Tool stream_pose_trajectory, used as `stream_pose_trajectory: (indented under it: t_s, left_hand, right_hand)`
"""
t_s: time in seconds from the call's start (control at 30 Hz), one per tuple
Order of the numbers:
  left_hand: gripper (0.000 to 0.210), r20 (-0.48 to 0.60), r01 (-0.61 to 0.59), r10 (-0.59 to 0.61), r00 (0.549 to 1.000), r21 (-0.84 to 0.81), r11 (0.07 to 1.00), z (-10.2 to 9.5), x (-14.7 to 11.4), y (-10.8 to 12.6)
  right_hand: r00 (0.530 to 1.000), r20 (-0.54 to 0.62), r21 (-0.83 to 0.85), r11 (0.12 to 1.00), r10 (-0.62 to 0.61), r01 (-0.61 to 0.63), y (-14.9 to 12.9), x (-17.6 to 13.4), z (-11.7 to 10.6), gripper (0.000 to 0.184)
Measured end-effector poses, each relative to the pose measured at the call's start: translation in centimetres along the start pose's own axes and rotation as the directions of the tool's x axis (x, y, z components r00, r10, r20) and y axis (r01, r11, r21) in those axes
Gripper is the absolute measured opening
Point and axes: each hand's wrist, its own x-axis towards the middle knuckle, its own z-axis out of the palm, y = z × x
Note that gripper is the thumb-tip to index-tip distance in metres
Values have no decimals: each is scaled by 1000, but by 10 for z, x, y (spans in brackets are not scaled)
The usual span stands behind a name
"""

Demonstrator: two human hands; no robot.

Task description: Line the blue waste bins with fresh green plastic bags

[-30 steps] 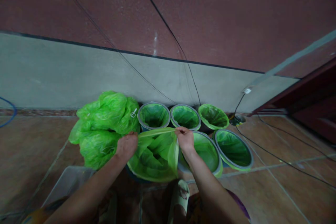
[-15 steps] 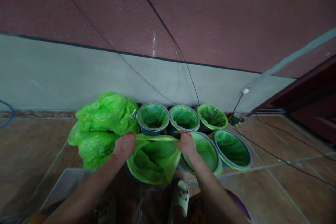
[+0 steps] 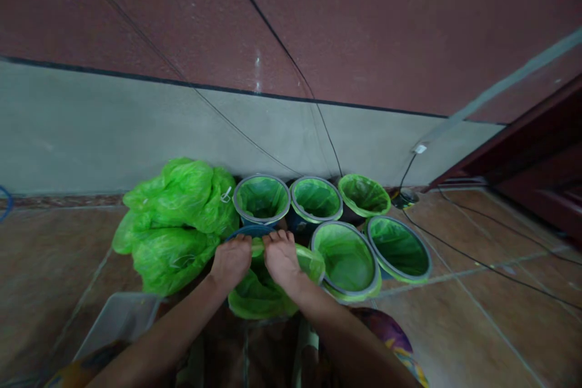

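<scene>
A green trash bag (image 3: 254,300) hangs open in the blue trash can (image 3: 253,230) right in front of me. Only the can's far rim shows, bare of the bag, just beyond my fingers. My left hand (image 3: 233,257) grips the bag's far edge, fingers curled over it. Close beside it, my right hand (image 3: 280,254) is closed on the same edge, and a short stretch of bag runs between the two. Toward the right, the bag's edge bulges loosely next to a lined can (image 3: 348,260) with a grey ring. My thumbs are hidden.
More bag-lined cans stand near the wall, among them a back-left can (image 3: 262,199) and a right-hand can (image 3: 400,248). Green bags (image 3: 177,224) lie heaped at left. A clear plastic bin (image 3: 119,321) sits front left. A black cable (image 3: 482,282) crosses the floor at right.
My hands have come closer together along the bag's edge, the right one moving left. The can's blue far rim now shows. The view has shifted slightly.
</scene>
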Motion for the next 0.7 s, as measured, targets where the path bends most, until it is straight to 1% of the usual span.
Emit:
stream_pose_trajectory:
  t_s: [0.1,0.2,0.33,0.4,0.5,0.7]
  left_hand:
    - [35,16,37,-37,999,-10,999,0,0,-5]
    - [34,38,77,-77,996,-2,997,0,-1,-12]
    - [36,78,111,-111,991,7,994,-1,0,-20]
    - [36,95,130,-131,987,10,991,-2,0,-24]
    - [39,102,148,-150,983,28,989,-3,1,-31]
    - [39,123,152,-156,980,41,988,-7,1,-41]
  right_hand:
    - [1000,2,-31,999,19,-19,5,2,-2,29]
    - [998,-17,-38,997,68,-68,12,3,-6,32]
    - [988,5,-17,988,152,-152,27,5,-12,26]
    - [977,43,-14,978,210,-210,37,7,-15,23]
    - [952,88,-29,957,292,-290,51,8,-18,24]
    - [923,102,-38,929,371,-369,74,4,-26,27]
